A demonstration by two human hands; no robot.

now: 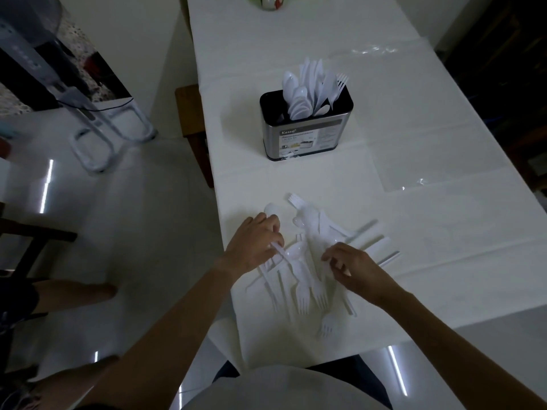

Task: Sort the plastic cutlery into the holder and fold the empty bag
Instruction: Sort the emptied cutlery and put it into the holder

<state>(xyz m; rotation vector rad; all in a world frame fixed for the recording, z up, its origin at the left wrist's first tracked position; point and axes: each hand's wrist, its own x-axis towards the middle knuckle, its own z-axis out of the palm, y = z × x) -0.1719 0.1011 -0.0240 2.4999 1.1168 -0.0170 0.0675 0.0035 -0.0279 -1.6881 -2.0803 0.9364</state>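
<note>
A pile of white plastic cutlery point(313, 261) lies on the white table near its front edge, with forks, spoons and knives mixed. My left hand point(254, 244) rests on the pile's left side, its fingers closed around a spoon's handle point(281, 251). My right hand point(352, 269) hovers over the pile's right side with fingers curled and apart, holding nothing that I can see. Farther back stands the metal cutlery holder point(306, 134), with several white spoons, knives and a fork upright in it. The clear empty bag point(420, 167) lies flat to the holder's right.
The white table point(444, 261) runs away from me, its left edge close to my left hand. A wooden stool point(192, 125) stands by that edge. A fan base point(97, 134) sits on the floor at left. A person's legs show at lower left.
</note>
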